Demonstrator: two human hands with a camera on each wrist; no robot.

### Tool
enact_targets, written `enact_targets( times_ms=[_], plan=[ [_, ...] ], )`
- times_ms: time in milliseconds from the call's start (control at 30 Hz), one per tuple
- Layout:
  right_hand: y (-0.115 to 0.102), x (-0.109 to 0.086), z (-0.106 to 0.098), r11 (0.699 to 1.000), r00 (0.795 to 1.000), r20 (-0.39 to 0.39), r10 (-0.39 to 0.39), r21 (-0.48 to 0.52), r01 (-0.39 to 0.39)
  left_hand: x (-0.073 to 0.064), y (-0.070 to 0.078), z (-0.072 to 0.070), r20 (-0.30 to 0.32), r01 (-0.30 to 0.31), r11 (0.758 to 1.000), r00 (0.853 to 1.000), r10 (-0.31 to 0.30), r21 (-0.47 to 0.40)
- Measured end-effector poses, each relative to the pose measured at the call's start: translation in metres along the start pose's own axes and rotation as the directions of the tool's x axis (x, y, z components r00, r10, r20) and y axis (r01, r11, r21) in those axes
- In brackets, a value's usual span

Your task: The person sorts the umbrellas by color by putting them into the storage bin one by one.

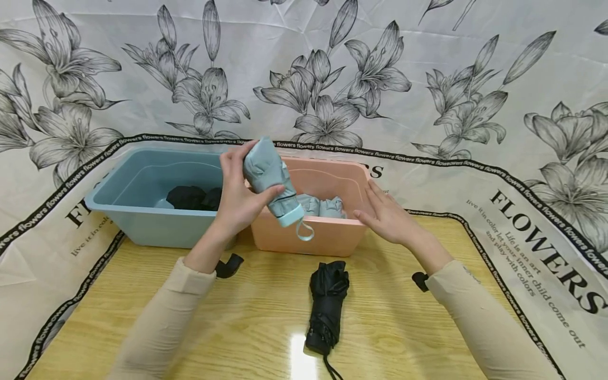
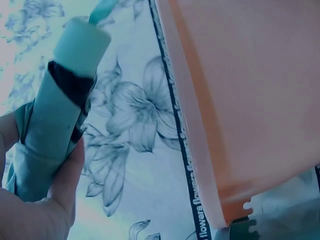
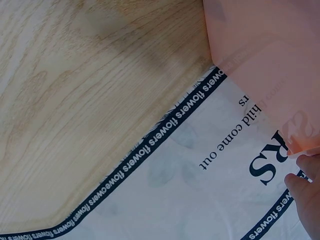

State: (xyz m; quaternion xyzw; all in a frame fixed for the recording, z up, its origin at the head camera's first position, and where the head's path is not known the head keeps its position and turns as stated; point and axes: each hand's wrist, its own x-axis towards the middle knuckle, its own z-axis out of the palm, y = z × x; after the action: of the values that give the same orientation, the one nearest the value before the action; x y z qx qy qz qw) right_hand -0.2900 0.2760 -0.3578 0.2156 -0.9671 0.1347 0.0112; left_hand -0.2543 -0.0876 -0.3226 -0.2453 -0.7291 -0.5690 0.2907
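My left hand (image 1: 237, 198) grips a folded light blue umbrella (image 1: 268, 177) above the near left part of the pink bin (image 1: 309, 237). The umbrella is tilted, with its pale handle end and wrist loop pointing down and right. In the left wrist view, the handle (image 2: 82, 47) shows beyond the thumb and fingers. My right hand (image 1: 391, 216) rests against the right end of the pink bin, fingers straight along its rim and thumb near the front corner. Inside that bin lie light blue folded umbrellas (image 1: 323, 206). A black folded umbrella (image 1: 328, 309) lies on the table in front.
A blue bin (image 1: 157, 227) stands on the left, with black folded items (image 1: 187, 198) inside. Both bins sit at the back of the wooden table (image 1: 256, 316), against a flower-printed cloth (image 1: 304, 79). Small black pieces (image 1: 230, 265) show beside each forearm.
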Motion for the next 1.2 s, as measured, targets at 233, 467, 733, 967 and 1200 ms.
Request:
enact_targets(
  times_ms=[233,467,733,967,1200],
  plan=[
    [0.001,0.001,0.001,1.0,1.0,-0.007,-0.007,-0.006,0.007,0.028,-0.018,0.009,-0.129,-0.02,0.999,0.991,0.026,0.049],
    [-0.002,0.003,0.001,1.0,1.0,0.0,-0.007,-0.004,0.007,0.042,-0.047,0.017,-0.054,0.187,0.979,0.982,-0.183,0.082],
    [0.0,0.003,0.001,1.0,1.0,-0.006,-0.016,-0.01,0.016,0.052,-0.072,0.025,0.13,0.305,0.93,0.933,-0.335,0.206],
    [0.003,0.002,0.001,1.0,1.0,-0.015,0.0,0.003,0.0,0.061,-0.087,0.035,0.321,0.287,0.897,0.86,-0.396,0.338],
    [0.003,0.002,0.002,1.0,1.0,-0.004,-0.006,-0.007,0.006,0.069,-0.1,0.042,0.459,0.287,0.853,0.745,-0.484,0.435]
  ],
)
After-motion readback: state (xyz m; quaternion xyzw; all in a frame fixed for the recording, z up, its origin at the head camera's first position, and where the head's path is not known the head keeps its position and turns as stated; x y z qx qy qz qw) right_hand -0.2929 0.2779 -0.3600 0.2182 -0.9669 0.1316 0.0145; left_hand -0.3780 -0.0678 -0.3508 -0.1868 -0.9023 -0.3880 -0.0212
